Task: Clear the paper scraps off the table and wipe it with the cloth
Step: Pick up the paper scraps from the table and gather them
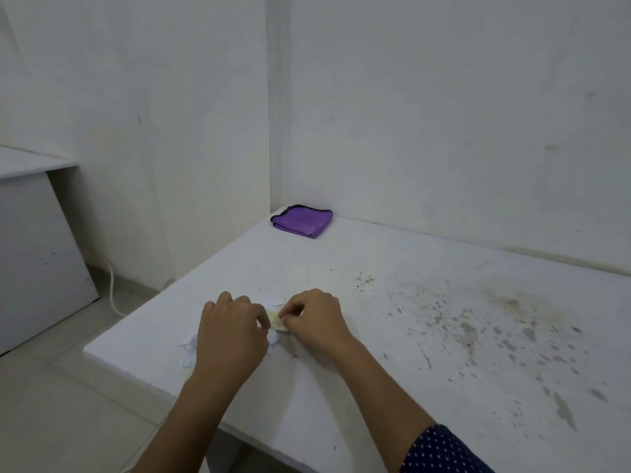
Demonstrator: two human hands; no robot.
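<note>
Several white paper scraps [188, 349] lie near the front left corner of the white table [392, 336], partly hidden under my hands. My left hand [230, 332] is curled over the scraps, and its fingertips are hidden from me. My right hand [316, 319] pinches a pale yellowish scrap [276, 319] between thumb and fingers, close to my left hand. One more white scrap [273, 301] peeks out just beyond the two hands. A folded purple cloth [303, 220] sits at the far corner of the table against the wall, well away from both hands.
Brown stains and specks [495, 322] cover the right half of the table. Walls close the table's back and far left. A white cabinet [37, 247] stands to the left across a tiled floor, with a white cable [114, 295] hanging by the wall.
</note>
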